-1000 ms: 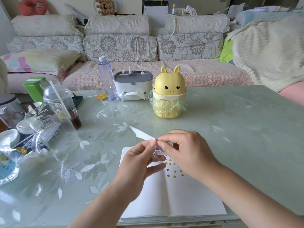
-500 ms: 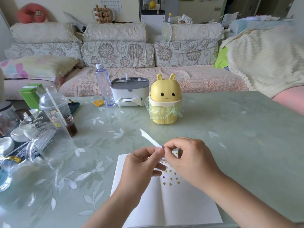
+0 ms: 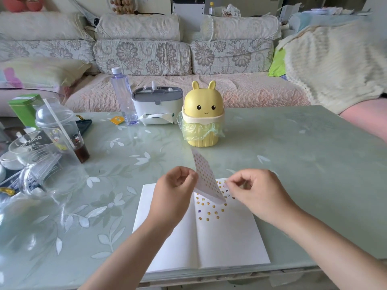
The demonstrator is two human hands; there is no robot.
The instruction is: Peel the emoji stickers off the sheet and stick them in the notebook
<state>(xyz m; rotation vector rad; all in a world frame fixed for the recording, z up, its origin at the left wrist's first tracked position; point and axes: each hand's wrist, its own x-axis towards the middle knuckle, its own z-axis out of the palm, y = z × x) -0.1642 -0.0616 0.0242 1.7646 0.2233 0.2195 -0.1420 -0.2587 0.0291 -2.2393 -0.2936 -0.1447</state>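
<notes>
left hand (image 3: 174, 186): fingers (image 3: 191, 178) pinch sticker sheet (image 3: 204, 176), raised | right hand (image 3: 258, 192): fingers (image 3: 231, 182) pinched above notebook (image 3: 230, 239), contents unclear

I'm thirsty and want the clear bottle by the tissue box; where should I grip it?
Grip the bottle round its straight middle, coming from the left: it stands upright, and the tissue box sits close on its right.

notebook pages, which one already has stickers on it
The right page: small emoji stickers dot its upper part, while the left page is plain white with nothing stuck on it.
</notes>
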